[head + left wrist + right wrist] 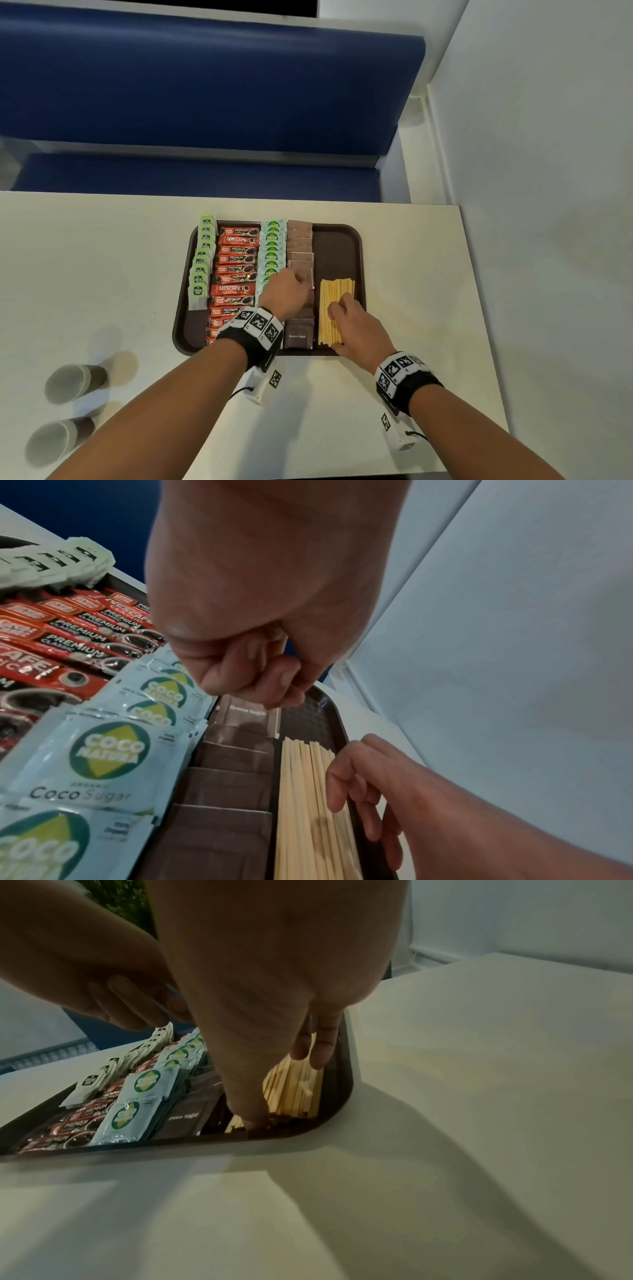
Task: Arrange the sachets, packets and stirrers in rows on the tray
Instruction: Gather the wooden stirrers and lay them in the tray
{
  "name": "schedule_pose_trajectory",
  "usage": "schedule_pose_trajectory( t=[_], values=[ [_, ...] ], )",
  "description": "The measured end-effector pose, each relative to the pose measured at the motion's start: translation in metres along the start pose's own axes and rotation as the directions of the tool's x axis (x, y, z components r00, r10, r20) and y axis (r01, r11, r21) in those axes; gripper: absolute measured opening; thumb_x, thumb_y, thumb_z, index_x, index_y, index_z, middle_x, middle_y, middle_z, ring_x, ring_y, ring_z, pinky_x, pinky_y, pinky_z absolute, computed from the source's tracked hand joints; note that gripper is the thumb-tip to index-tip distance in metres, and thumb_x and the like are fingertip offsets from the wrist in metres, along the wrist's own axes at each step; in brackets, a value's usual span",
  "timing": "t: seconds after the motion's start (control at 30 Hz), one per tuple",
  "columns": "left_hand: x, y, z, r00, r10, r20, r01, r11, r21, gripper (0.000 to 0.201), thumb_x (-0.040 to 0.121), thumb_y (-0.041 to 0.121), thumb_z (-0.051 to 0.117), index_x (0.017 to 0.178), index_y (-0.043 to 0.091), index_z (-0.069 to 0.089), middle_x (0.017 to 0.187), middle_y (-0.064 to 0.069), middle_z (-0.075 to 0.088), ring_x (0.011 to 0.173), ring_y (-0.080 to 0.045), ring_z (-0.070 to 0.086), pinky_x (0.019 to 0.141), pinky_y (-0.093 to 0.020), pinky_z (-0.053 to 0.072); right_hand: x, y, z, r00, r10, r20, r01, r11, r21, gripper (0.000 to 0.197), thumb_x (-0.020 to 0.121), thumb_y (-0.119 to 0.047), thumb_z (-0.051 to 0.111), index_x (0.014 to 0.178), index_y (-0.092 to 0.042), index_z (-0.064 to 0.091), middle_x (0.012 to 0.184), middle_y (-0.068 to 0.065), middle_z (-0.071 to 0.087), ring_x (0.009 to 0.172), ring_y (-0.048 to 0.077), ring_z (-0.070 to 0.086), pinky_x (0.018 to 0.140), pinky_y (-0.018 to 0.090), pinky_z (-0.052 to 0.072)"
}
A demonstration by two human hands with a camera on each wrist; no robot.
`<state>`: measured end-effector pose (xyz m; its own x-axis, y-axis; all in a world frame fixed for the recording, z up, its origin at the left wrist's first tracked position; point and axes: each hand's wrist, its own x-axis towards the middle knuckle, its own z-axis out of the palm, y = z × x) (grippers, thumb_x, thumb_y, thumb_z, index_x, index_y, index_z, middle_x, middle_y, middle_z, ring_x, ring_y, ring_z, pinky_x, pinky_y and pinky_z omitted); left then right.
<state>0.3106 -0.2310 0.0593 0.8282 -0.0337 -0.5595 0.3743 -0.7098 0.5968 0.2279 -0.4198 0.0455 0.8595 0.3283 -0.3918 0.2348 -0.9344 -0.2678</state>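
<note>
One brown tray [337,246] sits on the counter [428,274] and carries five rows under the hands. The left hand [286,291] hovers over the brown sugar packets [300,243], fingers curled; whether it pinches anything I cannot tell. Left of it run the pale coco sugar sachets [273,246], the red coffee sticks [236,267] and the green tea bags [202,263]; overlaps hide exact counts. The right hand [356,325] grips one bundle of wooden stirrers [334,291], thumb at its near end. Two paper cups [73,382] stand well left of both hands.
</note>
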Motion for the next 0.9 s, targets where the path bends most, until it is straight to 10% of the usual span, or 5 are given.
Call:
schedule_pose_trajectory(
  t=[0.23, 0.37, 0.53, 0.9],
  values=[
    [-0.016, -0.006, -0.002, 1.0, -0.004, 0.021, 0.004, 1.0, -0.004, 0.019, 0.106, 0.026, 0.057, 0.098, 0.018, 0.072, 0.09, -0.005, 0.075, 0.084, -0.023, 0.074, 0.076, -0.037, 0.061, 0.008, 0.007, -0.006, 0.992, 0.103, -0.073, -0.084, 0.969, 0.233, 0.039, 0.091, -0.042, 0.074, 0.115, -0.027, 0.048, 0.118, -0.009, 0.041, 0.088, 0.008, 0.053, 0.07, 0.021, 0.049],
    [-0.032, -0.012, 0.007, 0.992, 0.015, 0.126, -0.018, 1.0, 0.026, 0.022, 0.107, 0.022, 0.057, 0.1, 0.017, 0.077, 0.092, -0.003, 0.077, 0.085, -0.021, 0.076, 0.079, -0.035, 0.064, 0.035, 0.028, -0.024, 0.947, 0.245, -0.209, -0.147, 0.906, 0.396, 0.031, 0.102, -0.015, 0.058, 0.133, -0.022, 0.056, 0.134, -0.004, 0.053, 0.112, 0.008, 0.059, 0.096, 0.021, 0.05],
    [-0.048, -0.021, 0.015, 0.988, -0.009, 0.152, 0.014, 1.0, -0.028, 0.02, 0.107, 0.021, 0.058, 0.105, 0.017, 0.078, 0.095, 0.0, 0.078, 0.085, -0.015, 0.074, 0.078, -0.029, 0.061, 0.071, 0.046, -0.039, 0.989, 0.138, -0.055, -0.124, 0.972, 0.199, 0.061, 0.1, 0.002, 0.057, 0.155, -0.019, 0.046, 0.158, 0.002, 0.045, 0.145, 0.02, 0.044, 0.12, 0.033, 0.04],
    [-0.062, -0.042, 0.001, 0.989, -0.013, 0.147, 0.035, 0.989, -0.145, 0.012, 0.108, 0.02, 0.061, 0.108, 0.022, 0.073, 0.098, 0.002, 0.074, 0.092, -0.017, 0.074, 0.074, -0.026, 0.059, 0.078, 0.041, -0.03, 0.999, -0.002, 0.038, 0.003, 0.999, -0.033, 0.062, 0.096, 0.006, 0.062, 0.153, -0.009, 0.047, 0.151, 0.011, 0.046, 0.136, 0.025, 0.048, 0.114, 0.032, 0.043]
  ],
)
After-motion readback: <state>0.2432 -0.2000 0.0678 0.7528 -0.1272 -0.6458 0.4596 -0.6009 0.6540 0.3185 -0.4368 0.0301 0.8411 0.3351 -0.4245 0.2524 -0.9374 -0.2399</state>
